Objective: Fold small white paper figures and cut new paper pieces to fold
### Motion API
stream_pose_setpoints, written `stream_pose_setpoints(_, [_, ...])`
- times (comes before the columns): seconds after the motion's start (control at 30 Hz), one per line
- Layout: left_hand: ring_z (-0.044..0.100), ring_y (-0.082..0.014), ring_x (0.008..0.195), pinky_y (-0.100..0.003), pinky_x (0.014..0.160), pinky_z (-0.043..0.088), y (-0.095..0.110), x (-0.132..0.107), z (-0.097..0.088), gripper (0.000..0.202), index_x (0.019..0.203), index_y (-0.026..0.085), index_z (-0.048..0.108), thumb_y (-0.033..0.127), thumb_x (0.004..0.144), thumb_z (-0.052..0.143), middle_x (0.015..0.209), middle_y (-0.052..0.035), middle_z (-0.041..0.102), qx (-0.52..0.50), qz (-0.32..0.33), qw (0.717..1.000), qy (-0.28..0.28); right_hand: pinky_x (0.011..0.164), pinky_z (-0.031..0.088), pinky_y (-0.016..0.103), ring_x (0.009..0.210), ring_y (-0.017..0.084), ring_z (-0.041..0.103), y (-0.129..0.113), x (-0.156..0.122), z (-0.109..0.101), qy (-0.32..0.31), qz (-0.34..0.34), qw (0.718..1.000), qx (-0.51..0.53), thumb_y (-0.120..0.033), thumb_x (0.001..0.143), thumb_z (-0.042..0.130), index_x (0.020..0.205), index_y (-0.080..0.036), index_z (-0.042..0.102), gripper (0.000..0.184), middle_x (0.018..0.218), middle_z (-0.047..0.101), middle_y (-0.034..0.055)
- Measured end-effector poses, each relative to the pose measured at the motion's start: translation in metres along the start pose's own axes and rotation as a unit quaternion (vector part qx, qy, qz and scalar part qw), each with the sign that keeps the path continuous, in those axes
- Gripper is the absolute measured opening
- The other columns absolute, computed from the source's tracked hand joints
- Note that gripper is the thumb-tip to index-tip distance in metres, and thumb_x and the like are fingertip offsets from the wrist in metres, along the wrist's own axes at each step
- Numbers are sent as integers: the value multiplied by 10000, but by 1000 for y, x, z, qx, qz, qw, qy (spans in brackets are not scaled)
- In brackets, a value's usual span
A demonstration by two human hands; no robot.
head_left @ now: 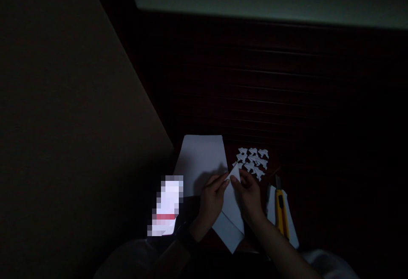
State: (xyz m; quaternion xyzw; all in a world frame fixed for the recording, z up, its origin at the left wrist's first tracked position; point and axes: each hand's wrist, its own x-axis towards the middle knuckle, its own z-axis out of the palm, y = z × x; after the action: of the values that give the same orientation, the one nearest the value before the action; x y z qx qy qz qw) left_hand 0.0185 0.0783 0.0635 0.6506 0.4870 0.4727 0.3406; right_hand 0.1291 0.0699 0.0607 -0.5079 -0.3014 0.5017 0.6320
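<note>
A white sheet of paper (233,204), folded to a point at its far end, lies between my hands. My left hand (213,198) pinches the left edge near that point. On the right edge, my right hand (250,196) grips the same paper, its thumb on top and its fingers curled behind. The near end of the paper spreads into a wider flap toward my body. Just beyond my right hand sit several small folded paper figures (253,160) in a cluster. To the left, a stack of white paper (204,153) lies flat, partly shaded by my hand.
A yellow utility knife (281,215) with its blade showing rests on white paper (292,224) to the right. A lit screen (167,204), blurred out, stands at the left. Dark slatted wood (255,79) rises behind, and a plain wall (79,100) borders the left. The light is dim.
</note>
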Motion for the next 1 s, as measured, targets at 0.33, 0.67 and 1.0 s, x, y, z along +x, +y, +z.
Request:
stream_pose_setpoints(0.33, [540,-128,776,-222,650,458,-2,-4,-2,258,1050,233,619,207,841,471,861,-34,582,-11,19,999,-25,593,435,243,635,126,561,-20,12,-11,-57,36,997,37,-263,648,706,956,-214,588,334,733,611,-20])
stream_pose_setpoints(0.67, [539,-136,825,-242,698,459,-6,-5,-4,295,1099,275,587,191,851,450,902,-30,569,1,31,999,-41,606,448,285,627,158,586,-26,21,-23,-73,59,996,6,-296,647,709,819,-173,642,222,730,650,27])
stream_pose_setpoints(1.0, [542,-153,904,-271,774,462,-6,-5,-4,326,1129,294,565,174,856,434,980,-37,590,25,48,998,-44,603,456,298,643,179,597,-26,25,-29,-61,65,996,-18,-311,622,727,827,-156,649,268,740,664,53])
